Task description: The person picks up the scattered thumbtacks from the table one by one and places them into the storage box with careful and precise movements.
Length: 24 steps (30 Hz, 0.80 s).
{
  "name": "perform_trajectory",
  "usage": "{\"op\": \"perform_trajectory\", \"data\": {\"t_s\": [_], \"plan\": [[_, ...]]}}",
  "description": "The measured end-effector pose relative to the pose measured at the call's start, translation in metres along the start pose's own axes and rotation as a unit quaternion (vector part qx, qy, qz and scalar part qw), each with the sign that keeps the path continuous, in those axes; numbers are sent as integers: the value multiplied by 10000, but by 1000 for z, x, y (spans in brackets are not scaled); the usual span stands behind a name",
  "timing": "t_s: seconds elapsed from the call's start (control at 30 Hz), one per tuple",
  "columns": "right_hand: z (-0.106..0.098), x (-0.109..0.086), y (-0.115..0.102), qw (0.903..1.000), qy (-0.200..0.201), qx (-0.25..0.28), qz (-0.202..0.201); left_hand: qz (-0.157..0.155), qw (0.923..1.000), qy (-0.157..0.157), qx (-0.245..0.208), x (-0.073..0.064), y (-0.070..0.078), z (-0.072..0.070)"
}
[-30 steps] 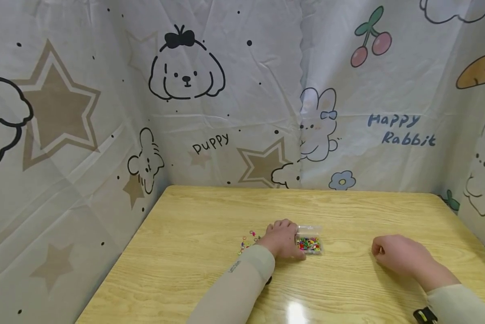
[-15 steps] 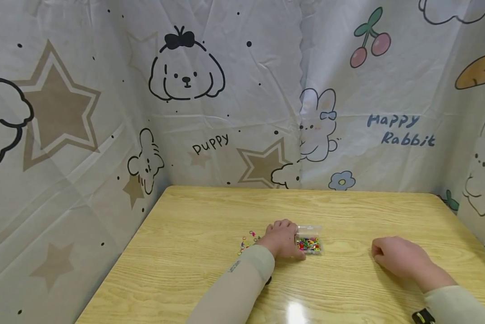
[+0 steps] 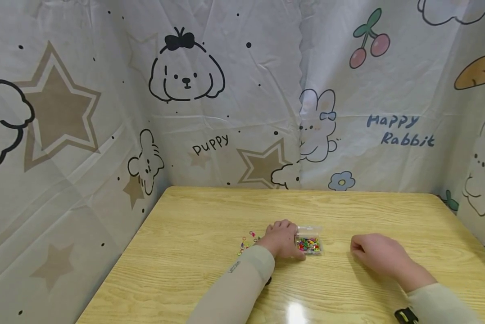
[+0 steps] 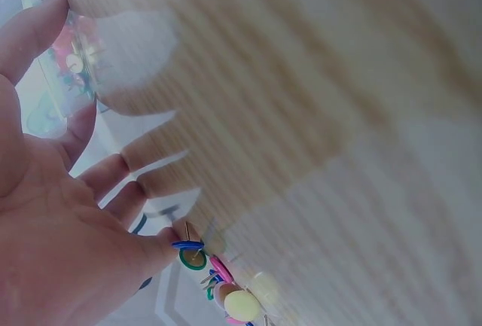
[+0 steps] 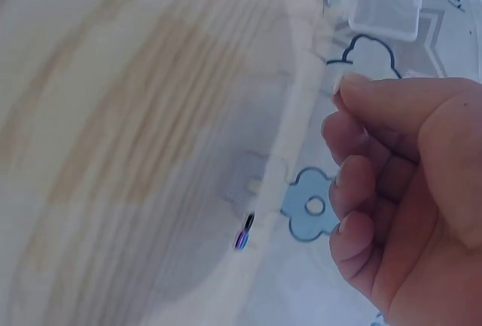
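Observation:
A small clear plastic box (image 3: 308, 245) of colourful thumbtacks rests on the table, its transparent lid (image 3: 308, 231) raised at the back. My left hand (image 3: 282, 240) grips its left side, and in the left wrist view the thumb and a finger brace opposite edges of the box (image 4: 68, 62). Several loose thumbtacks (image 4: 226, 288) lie beside that hand's little finger. Right of the box, my right hand (image 3: 378, 252) is held over the table with its fingers curled in. The right wrist view shows the thumb against the curled index finger (image 5: 345, 132), and nothing shows between them.
The wood-grain table (image 3: 210, 288) is bordered at the back and sides by a printed cloth curtain (image 3: 234, 90). More loose thumbtacks (image 3: 244, 243) are scattered left of my left wrist. Black straps (image 3: 406, 315) show at the sleeve.
My right hand stays nearly still at first, then moves left toward the box, fingers still curled. The left hand and the box keep their place.

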State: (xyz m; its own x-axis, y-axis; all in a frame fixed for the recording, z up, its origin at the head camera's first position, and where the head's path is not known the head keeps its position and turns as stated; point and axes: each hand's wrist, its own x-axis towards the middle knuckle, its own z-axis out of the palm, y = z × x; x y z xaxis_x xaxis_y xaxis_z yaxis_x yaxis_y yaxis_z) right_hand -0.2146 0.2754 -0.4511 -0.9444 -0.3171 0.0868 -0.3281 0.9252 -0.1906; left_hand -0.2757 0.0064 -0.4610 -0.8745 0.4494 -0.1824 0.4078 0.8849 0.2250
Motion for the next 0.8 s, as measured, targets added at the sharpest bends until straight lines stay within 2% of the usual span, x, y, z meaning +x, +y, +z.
{"op": "perform_trajectory", "data": {"t_s": [0.53, 0.8], "plan": [[13, 35, -49, 9987, 249, 56, -434, -10, 9999, 27, -164, 1, -1, -1], [19, 43, -57, 9993, 196, 109, -300, 29, 9999, 19, -129, 3, -1, 1]]}}
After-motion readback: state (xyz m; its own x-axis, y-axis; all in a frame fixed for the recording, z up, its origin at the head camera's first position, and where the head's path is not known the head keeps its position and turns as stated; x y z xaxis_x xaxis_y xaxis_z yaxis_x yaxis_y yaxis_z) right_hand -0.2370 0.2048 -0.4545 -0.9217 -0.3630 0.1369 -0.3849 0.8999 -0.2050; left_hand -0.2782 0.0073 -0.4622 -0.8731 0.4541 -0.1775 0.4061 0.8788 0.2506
